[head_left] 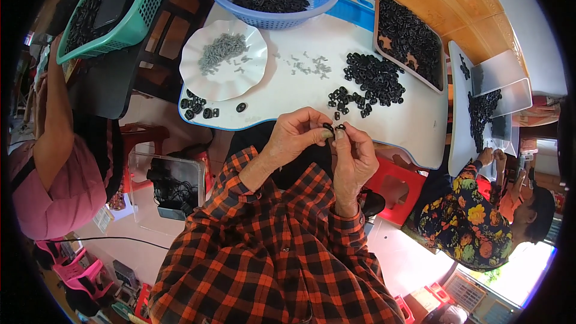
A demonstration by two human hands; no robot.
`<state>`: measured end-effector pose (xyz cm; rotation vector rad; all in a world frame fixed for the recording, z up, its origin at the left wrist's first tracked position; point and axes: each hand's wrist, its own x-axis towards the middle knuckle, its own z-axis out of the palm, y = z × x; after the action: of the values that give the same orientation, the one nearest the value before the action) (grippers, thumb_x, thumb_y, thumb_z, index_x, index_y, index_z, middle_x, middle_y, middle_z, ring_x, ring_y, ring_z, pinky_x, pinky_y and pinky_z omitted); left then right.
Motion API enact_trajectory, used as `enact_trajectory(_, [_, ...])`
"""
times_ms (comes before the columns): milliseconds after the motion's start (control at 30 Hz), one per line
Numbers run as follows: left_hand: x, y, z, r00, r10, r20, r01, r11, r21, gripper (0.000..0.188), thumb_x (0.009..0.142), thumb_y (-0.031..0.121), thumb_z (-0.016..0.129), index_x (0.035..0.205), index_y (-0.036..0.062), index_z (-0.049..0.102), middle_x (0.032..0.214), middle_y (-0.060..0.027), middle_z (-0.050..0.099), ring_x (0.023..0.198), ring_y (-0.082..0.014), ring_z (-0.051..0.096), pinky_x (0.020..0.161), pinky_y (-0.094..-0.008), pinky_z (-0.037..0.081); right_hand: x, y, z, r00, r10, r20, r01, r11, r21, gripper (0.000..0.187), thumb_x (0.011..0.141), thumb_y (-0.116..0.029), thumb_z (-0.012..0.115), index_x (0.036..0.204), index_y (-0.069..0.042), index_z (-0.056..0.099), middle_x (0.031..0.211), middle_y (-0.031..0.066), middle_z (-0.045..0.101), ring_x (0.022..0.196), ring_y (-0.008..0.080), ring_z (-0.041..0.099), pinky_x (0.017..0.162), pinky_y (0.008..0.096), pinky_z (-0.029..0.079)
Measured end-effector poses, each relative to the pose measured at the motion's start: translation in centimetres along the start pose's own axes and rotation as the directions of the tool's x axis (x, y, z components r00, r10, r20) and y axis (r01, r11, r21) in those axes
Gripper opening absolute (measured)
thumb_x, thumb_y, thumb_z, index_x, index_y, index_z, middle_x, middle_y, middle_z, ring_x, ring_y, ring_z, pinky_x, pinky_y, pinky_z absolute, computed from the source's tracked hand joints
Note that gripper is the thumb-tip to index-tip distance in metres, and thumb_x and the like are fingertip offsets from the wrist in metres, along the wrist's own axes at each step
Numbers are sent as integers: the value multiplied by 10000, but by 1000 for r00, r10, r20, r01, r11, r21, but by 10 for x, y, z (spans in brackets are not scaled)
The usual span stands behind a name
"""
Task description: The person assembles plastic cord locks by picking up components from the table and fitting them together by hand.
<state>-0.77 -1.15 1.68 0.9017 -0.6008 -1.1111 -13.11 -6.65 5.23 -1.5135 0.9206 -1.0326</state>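
Note:
Close together over the table's near edge, both hands pinch small black parts. My left hand point(295, 138) is closed on a small black oval plastic piece point(327, 126) between thumb and forefinger. Another small black piece point(341, 126) sits at the tips of my right hand's point(354, 162) thumb and forefinger. Whether the two pieces touch is too small to tell. Beyond my hands lies a loose pile of black oval pieces point(375, 78). Small grey pegs point(309, 66) are scattered on the white table point(288, 93). More grey pegs point(222, 51) lie on a white scalloped plate point(195, 75).
A blue-purple colander point(276, 21) and a metal tray point(414, 71) hold black pieces at the back. Several finished-looking black pieces point(195, 107) lie at the left edge. A green basket point(138, 24) stands far left. Two people point(72, 174) point(468, 216) sit at either side.

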Motion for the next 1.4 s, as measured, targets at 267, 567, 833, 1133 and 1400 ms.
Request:
enact_trajectory(267, [2,-3,1,1000,4,-18,-9,971,-240,227,878,-14,588,1100,-51,560,945,-113,644,826,-174,670,733,-284,582,1,-6,-1,996,88,9,-88,994,61,123,853,24,626,975,23,643,890,36,643,810,66,578,712,190,471])
enact_trajectory(567, [3,-1,0,1000,-30,-5,28,972,-233,291,862,-33,593,1150,-62,562,924,-146,648,790,-197,673,699,-347,599,4,-4,-6,986,158,49,-162,984,74,144,847,21,631,990,23,645,877,17,637,803,60,566,720,192,460])
enact_trajectory(833, [2,-2,-2,998,-52,22,56,977,-206,331,862,-26,597,1189,-57,557,909,-134,653,775,-189,668,702,-341,595,5,-7,-4,984,168,63,-172,982,79,137,850,19,625,986,28,640,872,38,652,812,71,586,733,195,467])
enact_trajectory(1133, [2,1,-1,998,-48,49,55,985,-164,341,863,-29,593,1200,-56,551,880,-122,664,775,-176,666,720,-323,586,4,1,-6,984,165,64,-170,981,89,131,847,15,632,977,28,642,850,23,646,778,58,575,698,182,460])
enact_trajectory(1400, [2,-1,-3,999,-29,28,33,981,-189,335,866,-8,601,1195,-52,556,864,-117,658,763,-178,666,703,-315,586,5,-5,-5,986,164,15,-165,984,72,134,840,19,634,973,19,648,836,4,629,753,39,548,676,174,439])
